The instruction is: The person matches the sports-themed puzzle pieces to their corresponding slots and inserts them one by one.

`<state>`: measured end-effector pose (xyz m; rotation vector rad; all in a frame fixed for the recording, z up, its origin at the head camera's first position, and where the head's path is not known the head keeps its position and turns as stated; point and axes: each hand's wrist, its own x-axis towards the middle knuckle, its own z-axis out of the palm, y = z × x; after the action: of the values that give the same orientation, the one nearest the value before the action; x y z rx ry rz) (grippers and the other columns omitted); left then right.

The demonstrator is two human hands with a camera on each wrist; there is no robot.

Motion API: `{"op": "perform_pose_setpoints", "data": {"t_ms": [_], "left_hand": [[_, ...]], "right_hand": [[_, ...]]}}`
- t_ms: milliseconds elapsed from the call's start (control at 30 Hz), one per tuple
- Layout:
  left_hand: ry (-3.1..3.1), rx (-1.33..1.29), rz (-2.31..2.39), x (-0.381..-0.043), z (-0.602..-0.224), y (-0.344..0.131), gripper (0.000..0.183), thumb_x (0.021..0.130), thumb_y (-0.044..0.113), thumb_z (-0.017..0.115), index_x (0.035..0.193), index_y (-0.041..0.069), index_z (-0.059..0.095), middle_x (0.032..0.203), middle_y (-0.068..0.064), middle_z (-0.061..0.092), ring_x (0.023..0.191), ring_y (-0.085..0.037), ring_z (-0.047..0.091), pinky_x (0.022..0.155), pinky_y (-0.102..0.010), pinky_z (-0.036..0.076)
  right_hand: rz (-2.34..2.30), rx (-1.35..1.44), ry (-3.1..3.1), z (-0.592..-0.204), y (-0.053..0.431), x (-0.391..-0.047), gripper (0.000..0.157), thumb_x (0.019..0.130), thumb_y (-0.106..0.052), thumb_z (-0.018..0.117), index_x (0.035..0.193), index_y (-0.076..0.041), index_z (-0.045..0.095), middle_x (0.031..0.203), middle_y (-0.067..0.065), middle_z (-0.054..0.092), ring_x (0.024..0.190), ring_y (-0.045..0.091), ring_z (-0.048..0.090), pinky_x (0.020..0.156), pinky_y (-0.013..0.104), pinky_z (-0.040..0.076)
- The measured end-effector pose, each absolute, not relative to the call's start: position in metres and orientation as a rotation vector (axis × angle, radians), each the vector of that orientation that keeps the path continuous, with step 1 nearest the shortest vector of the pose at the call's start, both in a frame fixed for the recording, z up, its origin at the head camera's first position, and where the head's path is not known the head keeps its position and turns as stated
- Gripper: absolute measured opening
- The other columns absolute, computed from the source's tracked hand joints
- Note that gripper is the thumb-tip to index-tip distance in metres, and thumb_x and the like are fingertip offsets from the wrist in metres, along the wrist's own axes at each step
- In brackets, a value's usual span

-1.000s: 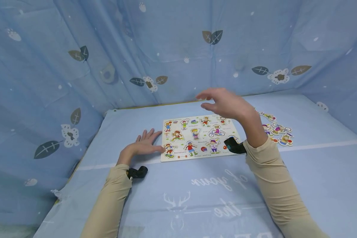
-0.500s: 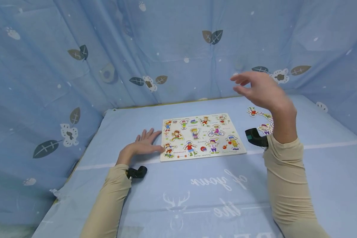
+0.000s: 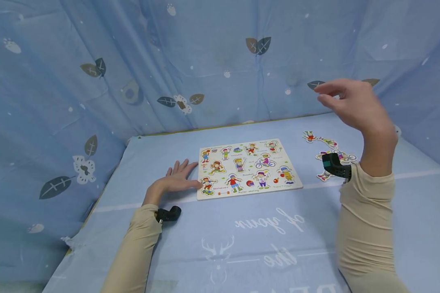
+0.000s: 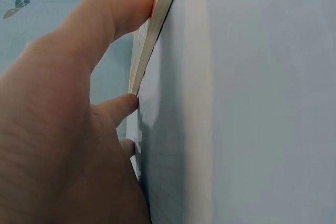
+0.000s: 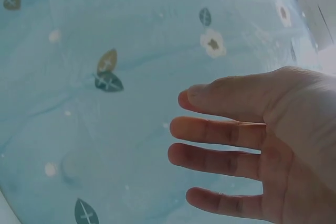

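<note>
A wooden puzzle board [image 3: 227,177] printed with children playing sports lies flat on the table. My left hand [image 3: 176,180] rests at its left edge, fingers spread, the thumb touching the near left corner; in the left wrist view the thumb [image 4: 121,11] presses against the board's edge [image 4: 157,30]. Raised well above the table on the right, my right hand [image 3: 357,103] holds nothing. In the right wrist view its fingers [image 5: 215,161] are extended and apart. Loose puzzle pieces [image 3: 330,142] lie on the cloth below it, some hidden behind the right wrist and sleeve.
A light blue cloth [image 3: 256,248] with white print covers the table. Blue curtains [image 3: 212,53] with leaves and flowers hang behind and at the sides. Each wrist wears a small black camera, such as the right camera [image 3: 335,165].
My right hand has moved right and upward, from over the board to above the loose pieces, uncovering the board's right side. The left hand has stayed at the board's left edge.
</note>
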<state>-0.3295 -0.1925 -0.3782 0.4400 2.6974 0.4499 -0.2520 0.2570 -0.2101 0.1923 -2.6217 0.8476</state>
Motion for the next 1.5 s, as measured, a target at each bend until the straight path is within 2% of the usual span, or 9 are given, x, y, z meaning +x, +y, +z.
{"op": "perform_pose_setpoints", "data": {"t_ms": [133, 267, 433, 500, 600, 833, 1033, 1300, 1500], "left_hand": [[2.688, 0.441, 0.457, -0.330, -0.380, -0.192, 0.100, 0.084, 0.065, 0.059, 0.161, 0.021, 0.013, 0.166, -0.016, -0.005, 0.149, -0.042, -0.016, 0.118, -0.062, -0.006], [2.687, 0.443, 0.458, -0.330, -0.380, -0.192, 0.100, 0.084, 0.066, 0.059, 0.161, 0.021, 0.013, 0.166, -0.017, -0.006, 0.149, -0.043, -0.016, 0.118, -0.063, -0.006], [2.692, 0.448, 0.445, -0.331, -0.380, -0.193, 0.099, 0.084, 0.065, 0.058, 0.160, 0.020, 0.013, 0.166, -0.018, -0.006, 0.149, -0.044, -0.016, 0.118, -0.063, -0.006], [2.690, 0.448, 0.452, -0.331, -0.380, -0.193, 0.099, 0.084, 0.064, 0.058, 0.160, 0.020, 0.013, 0.166, -0.018, -0.006, 0.149, -0.044, -0.016, 0.118, -0.063, -0.006], [2.685, 0.440, 0.469, -0.331, -0.380, -0.195, 0.099, 0.084, 0.064, 0.059, 0.160, 0.021, 0.014, 0.166, -0.017, -0.006, 0.149, -0.043, -0.016, 0.118, -0.063, -0.006], [2.687, 0.433, 0.472, -0.332, -0.381, -0.195, 0.100, 0.084, 0.064, 0.059, 0.160, 0.020, 0.013, 0.166, -0.018, -0.007, 0.149, -0.044, -0.016, 0.118, -0.062, -0.007], [2.688, 0.429, 0.472, -0.332, -0.382, -0.194, 0.100, 0.084, 0.064, 0.059, 0.160, 0.020, 0.013, 0.166, -0.018, -0.007, 0.149, -0.043, -0.017, 0.118, -0.062, -0.007], [2.695, 0.429, 0.465, -0.333, -0.383, -0.195, 0.100, 0.083, 0.064, 0.061, 0.160, 0.020, 0.014, 0.166, -0.018, -0.005, 0.149, -0.044, -0.015, 0.118, -0.063, -0.006], [2.701, 0.427, 0.461, -0.333, -0.384, -0.195, 0.100, 0.083, 0.065, 0.060, 0.160, 0.020, 0.014, 0.166, -0.018, -0.005, 0.149, -0.044, -0.015, 0.118, -0.063, -0.006]], "right_hand": [[0.815, 0.094, -2.613, -0.215, 0.276, -0.250, 0.043, 0.103, -0.032, 0.050, 0.137, -0.009, 0.060, 0.139, 0.018, 0.056, 0.115, 0.034, 0.051, 0.083, 0.038, 0.038], [0.808, -0.006, -2.602, -0.221, 0.294, -0.248, 0.045, 0.103, -0.034, 0.048, 0.138, -0.007, 0.058, 0.140, 0.022, 0.054, 0.121, 0.037, 0.048, 0.088, 0.042, 0.039], [0.853, -0.145, -2.607, -0.230, 0.308, -0.248, 0.051, 0.104, -0.036, 0.043, 0.144, -0.005, 0.051, 0.145, 0.024, 0.048, 0.125, 0.044, 0.046, 0.097, 0.056, 0.040], [0.871, -0.187, -2.618, -0.234, 0.313, -0.248, 0.053, 0.105, -0.037, 0.040, 0.146, -0.004, 0.048, 0.148, 0.026, 0.045, 0.127, 0.047, 0.044, 0.100, 0.063, 0.037], [0.874, -0.242, -2.649, -0.240, 0.321, -0.248, 0.056, 0.105, -0.038, 0.038, 0.146, -0.001, 0.046, 0.147, 0.029, 0.043, 0.129, 0.050, 0.042, 0.102, 0.066, 0.035], [0.886, -0.375, -2.754, -0.254, 0.341, -0.243, 0.063, 0.105, -0.044, 0.035, 0.144, 0.004, 0.045, 0.136, 0.038, 0.046, 0.121, 0.052, 0.043, 0.100, 0.070, 0.032], [0.919, -0.437, -2.825, -0.268, 0.352, -0.249, 0.065, 0.103, -0.047, 0.038, 0.146, 0.003, 0.043, 0.133, 0.038, 0.046, 0.122, 0.053, 0.039, 0.096, 0.070, 0.033], [0.978, -0.311, -2.919, -0.286, 0.355, -0.267, 0.064, 0.104, -0.044, 0.042, 0.144, 0.005, 0.043, 0.135, 0.039, 0.045, 0.121, 0.052, 0.042, 0.098, 0.067, 0.036], [0.961, -0.309, -3.037, -0.299, 0.355, -0.279, 0.058, 0.103, -0.039, 0.046, 0.144, 0.002, 0.043, 0.143, 0.037, 0.036, 0.129, 0.055, 0.032, 0.101, 0.071, 0.031]]}}
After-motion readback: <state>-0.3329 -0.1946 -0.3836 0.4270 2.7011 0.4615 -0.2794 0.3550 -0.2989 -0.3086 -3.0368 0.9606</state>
